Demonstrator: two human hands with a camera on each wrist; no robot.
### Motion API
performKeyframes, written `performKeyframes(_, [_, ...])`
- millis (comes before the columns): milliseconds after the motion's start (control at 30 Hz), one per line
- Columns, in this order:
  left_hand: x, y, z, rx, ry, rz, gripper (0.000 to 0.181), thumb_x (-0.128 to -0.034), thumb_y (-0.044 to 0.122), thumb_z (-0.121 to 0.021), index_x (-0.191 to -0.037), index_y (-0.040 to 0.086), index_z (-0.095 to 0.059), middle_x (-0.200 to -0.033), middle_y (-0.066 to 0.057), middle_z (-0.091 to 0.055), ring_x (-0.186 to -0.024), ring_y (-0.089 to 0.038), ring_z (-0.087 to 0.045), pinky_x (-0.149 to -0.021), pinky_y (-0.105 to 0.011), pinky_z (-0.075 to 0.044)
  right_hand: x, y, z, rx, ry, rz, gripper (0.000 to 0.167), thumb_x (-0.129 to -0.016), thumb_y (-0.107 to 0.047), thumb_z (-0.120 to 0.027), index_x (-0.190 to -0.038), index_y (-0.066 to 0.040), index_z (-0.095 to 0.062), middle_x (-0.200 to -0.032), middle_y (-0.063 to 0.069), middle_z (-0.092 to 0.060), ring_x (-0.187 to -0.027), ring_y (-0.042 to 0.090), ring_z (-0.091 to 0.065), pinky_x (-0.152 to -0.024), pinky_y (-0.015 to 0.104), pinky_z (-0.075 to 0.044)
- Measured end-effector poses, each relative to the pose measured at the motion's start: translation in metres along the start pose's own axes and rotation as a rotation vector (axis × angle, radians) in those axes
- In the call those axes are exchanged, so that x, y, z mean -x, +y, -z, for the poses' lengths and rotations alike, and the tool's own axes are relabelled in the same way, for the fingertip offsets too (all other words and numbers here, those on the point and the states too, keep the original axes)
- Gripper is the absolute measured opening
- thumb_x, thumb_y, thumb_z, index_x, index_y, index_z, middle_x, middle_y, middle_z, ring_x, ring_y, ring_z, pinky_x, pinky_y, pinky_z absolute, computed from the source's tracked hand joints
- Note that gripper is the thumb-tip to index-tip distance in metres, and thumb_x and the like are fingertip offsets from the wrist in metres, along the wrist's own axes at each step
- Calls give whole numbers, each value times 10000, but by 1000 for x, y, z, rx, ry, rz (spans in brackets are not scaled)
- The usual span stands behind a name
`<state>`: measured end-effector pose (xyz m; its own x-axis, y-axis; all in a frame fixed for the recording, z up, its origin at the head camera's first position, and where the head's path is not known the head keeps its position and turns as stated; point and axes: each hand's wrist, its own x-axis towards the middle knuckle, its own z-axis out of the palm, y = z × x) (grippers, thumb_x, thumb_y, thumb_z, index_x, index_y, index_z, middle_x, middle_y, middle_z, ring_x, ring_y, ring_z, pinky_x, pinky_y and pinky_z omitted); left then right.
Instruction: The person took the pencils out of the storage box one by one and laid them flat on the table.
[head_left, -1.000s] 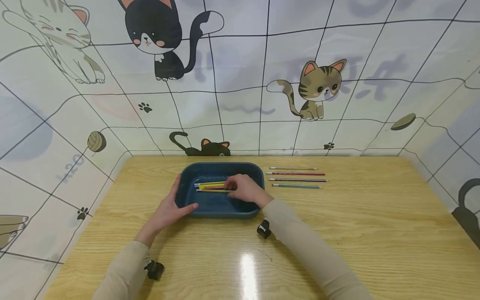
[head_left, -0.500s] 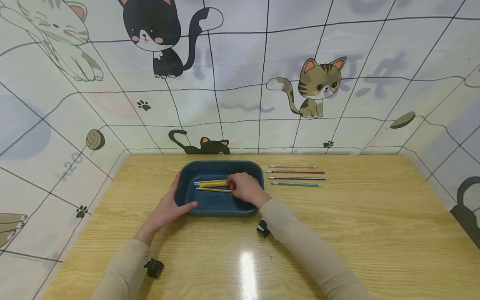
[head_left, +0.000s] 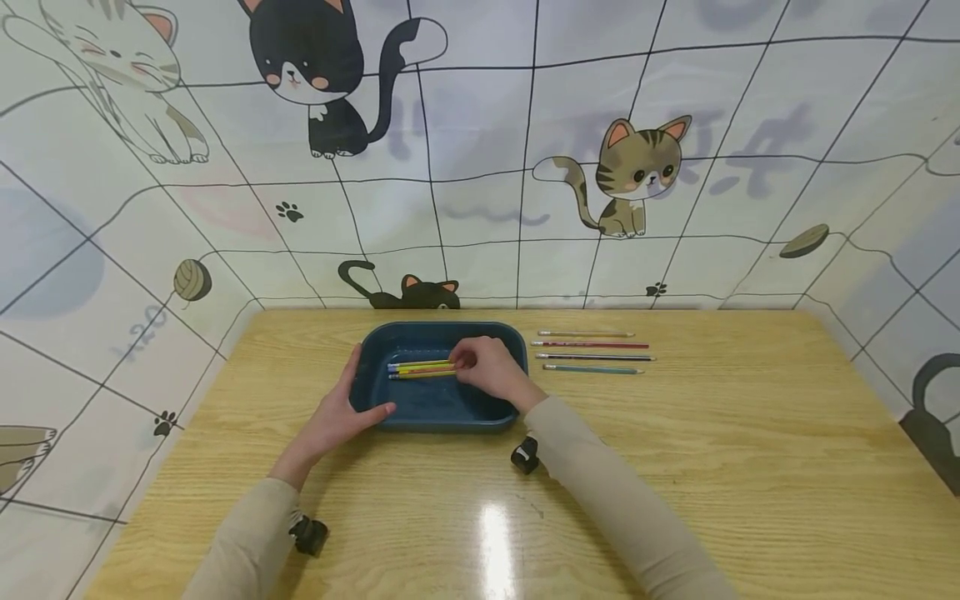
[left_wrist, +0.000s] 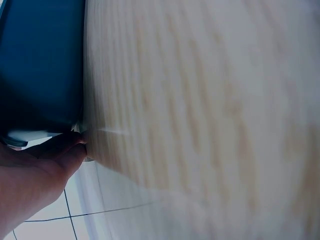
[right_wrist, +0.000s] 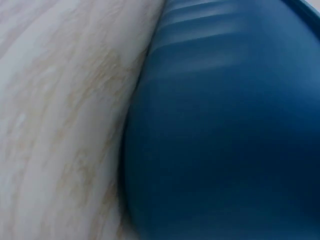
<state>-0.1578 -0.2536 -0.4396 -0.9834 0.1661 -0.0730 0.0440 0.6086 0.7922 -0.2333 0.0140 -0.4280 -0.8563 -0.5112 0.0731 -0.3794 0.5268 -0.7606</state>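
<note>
A dark blue rectangular tray (head_left: pixel 431 422) sits near the table's back edge. My left hand (head_left: pixel 333 421) holds its left near corner, fingers along the outer left wall and thumb over the near rim; the left wrist view shows this hand (left_wrist: pixel 42 170) against the tray. Inside the tray, several pencils (head_left: pixel 422 368) lie close together, eraser ends to the left. Reaching in from the right, my right hand (head_left: pixel 491 371) pinches a yellow pencil (head_left: pixel 420 375) at its right part. Those fingers hide the pencils' right ends. Only the tray's outer wall (right_wrist: pixel 215 135) fills the right wrist view.
Right of the tray, several pencils lie apart in roughly parallel rows: a tan pencil (head_left: pixel 585 333), a red pencil (head_left: pixel 592 344), a dark pencil (head_left: pixel 596 357) and a teal pencil (head_left: pixel 592 368). Behind the wooden table (head_left: pixel 712 458) rises a cat-patterned wall covering (head_left: pixel 480 200).
My right hand has moved slightly away from me, bringing the nearest yellow pencil up against the other pencils in the tray. My left hand and the tray stay in place.
</note>
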Motion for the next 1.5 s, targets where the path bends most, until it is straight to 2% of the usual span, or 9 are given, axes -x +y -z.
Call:
performKeyframes(167, [-2, 2, 0, 2, 12, 1, 1084, -840, 369, -750, -1564, 208, 41, -1598, -173, -43, -1416, -443, -113, -1081, -623, -172, -1, -2, 4, -98, 16, -28, 176, -863, -47, -707, -1032, 0, -703, -952, 75, -690, -857, 179, -648, -751, 297, -524])
performKeyframes(333, [-2, 2, 0, 2, 24, 4, 1095, -830, 355, -765, -1564, 197, 32, -1599, -169, -47, -1427, -414, -102, -1099, -594, -158, 0, -3, 4, -77, 11, -22, 142, -867, -69, -714, -1001, -23, -726, -970, 46, -699, -917, 192, -654, -782, 313, -521])
performKeyframes(600, [0, 2, -1, 11, 21, -16, 1090, -832, 325, -767, -1565, 208, 31, -1590, -200, -61, -1414, -444, -116, -1092, -603, -165, 4, -1, 2, -135, 64, 21, 89, -880, -24, -678, -953, -15, -727, -956, 49, -699, -912, 200, -668, -781, 321, -537])
performKeyframes(900, [2, 4, 0, 10, 15, 4, 1081, -837, 353, -756, -1565, 204, 29, -1595, -186, -50, -1413, -451, -113, -1081, -622, -172, 9, -3, 5, -162, 160, 106, 88, -891, -66, -676, -952, -53, -738, -956, 18, -703, -859, 145, -664, -713, 281, -535])
performKeyframes(1067, [1, 2, 0, 5, 13, 7, 1082, -838, 369, -751, -1565, 194, 32, -1595, -185, -44, -1413, -453, -113, -1079, -625, -175, 15, -8, 10, -167, 202, 119, 86, -899, -94, -684, -964, -84, -741, -942, -17, -703, -859, 110, -642, -740, 293, -512])
performKeyframes(1300, [2, -2, -2, 8, 11, 14, 1091, -836, 384, -750, -1563, 217, 45, -1596, -180, -40, -1414, -450, -115, -1076, -630, -175, 25, -12, 20, -199, 229, 124, 76, -900, -94, -686, -960, -99, -733, -936, -22, -698, -832, 114, -627, -709, 314, -519])
performKeyframes(1500, [0, -1, -2, 6, 7, 6, 1093, -836, 386, -750, -1563, 206, 47, -1596, -180, -46, -1412, -452, -119, -1072, -635, -179, 37, -10, 34, -221, 253, 128, 81, -902, -98, -689, -972, -97, -728, -967, -1, -693, -879, 155, -620, -779, 384, -510])
